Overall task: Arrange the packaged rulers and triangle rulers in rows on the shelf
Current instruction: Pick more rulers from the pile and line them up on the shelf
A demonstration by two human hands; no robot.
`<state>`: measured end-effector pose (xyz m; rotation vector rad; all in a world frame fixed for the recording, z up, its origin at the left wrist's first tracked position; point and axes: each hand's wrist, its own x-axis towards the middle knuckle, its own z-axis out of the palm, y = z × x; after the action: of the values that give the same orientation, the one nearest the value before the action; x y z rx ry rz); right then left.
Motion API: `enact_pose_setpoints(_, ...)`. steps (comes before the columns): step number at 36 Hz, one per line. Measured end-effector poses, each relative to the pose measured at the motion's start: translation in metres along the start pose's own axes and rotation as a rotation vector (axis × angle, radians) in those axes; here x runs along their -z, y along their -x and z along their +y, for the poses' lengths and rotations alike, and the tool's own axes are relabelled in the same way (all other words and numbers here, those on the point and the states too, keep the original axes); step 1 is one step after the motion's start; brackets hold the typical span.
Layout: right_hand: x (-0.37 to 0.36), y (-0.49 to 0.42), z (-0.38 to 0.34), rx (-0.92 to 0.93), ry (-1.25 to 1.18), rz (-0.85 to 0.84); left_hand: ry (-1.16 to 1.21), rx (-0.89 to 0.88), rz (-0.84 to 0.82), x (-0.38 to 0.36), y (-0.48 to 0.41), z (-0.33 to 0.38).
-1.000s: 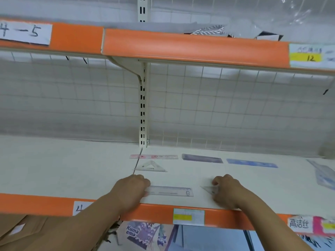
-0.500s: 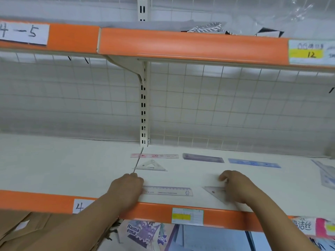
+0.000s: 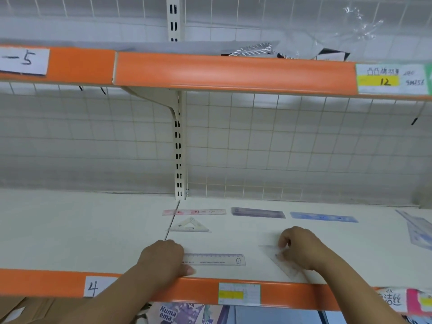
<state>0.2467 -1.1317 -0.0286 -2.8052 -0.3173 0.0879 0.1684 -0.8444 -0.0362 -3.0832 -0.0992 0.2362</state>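
On the white shelf [image 3: 70, 235] a back row holds a pink ruler [image 3: 196, 211], a purple ruler [image 3: 257, 212] and a blue ruler [image 3: 323, 217]. A clear triangle ruler [image 3: 190, 226] lies in front of the pink one. Near the front edge lies a clear purple-marked ruler [image 3: 216, 259]; my left hand [image 3: 161, 260] rests curled on its left end. My right hand [image 3: 300, 247] pinches a clear triangle ruler [image 3: 280, 263] lying flat on the shelf to the right.
More packaged rulers [image 3: 418, 230] lie at the far right of the shelf. An orange front rail [image 3: 198, 291] with price labels runs below my hands. The upper shelf's orange rail [image 3: 233, 71] hangs overhead. A wire grid back panel and a slotted upright [image 3: 178, 146] stand behind.
My right hand has slid the clear triangle ruler a little to the right and further onto the shelf. My left hand stays on the front ruler's end.
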Motion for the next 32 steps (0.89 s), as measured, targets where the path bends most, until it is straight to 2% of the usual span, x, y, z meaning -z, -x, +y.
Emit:
enact_pose_setpoints(4, -0.001, -0.001, -0.005, 0.141, -0.186, 0.322, -0.001, 0.002, -0.007, 0.002, 0.002, 0.001)
enact_pose_setpoints(7, -0.006, 0.002, -0.008, 0.26, -0.073, 0.402, -0.005, 0.003, -0.011, 0.003, 0.002, 0.001)
enact_pose_setpoints(11, -0.015, 0.004, -0.002, 0.324, 0.113, 0.23, -0.007, 0.002, -0.018, 0.004, 0.002, 0.001)
enact_pose_setpoints(16, -0.017, 0.005, 0.006, 0.225, -0.015, 0.098, -0.019, -0.009, -0.024, 0.006, 0.003, 0.002)
enact_pose_setpoints(27, -0.011, -0.009, 0.012, 0.017, 0.063, -0.067, -0.027, -0.008, -0.03, 0.007, 0.002, 0.003)
enact_pose_setpoints(32, -0.013, -0.008, 0.012, 0.036, 0.034, -0.069, -0.024, -0.006, -0.031, 0.006, 0.002, 0.002)
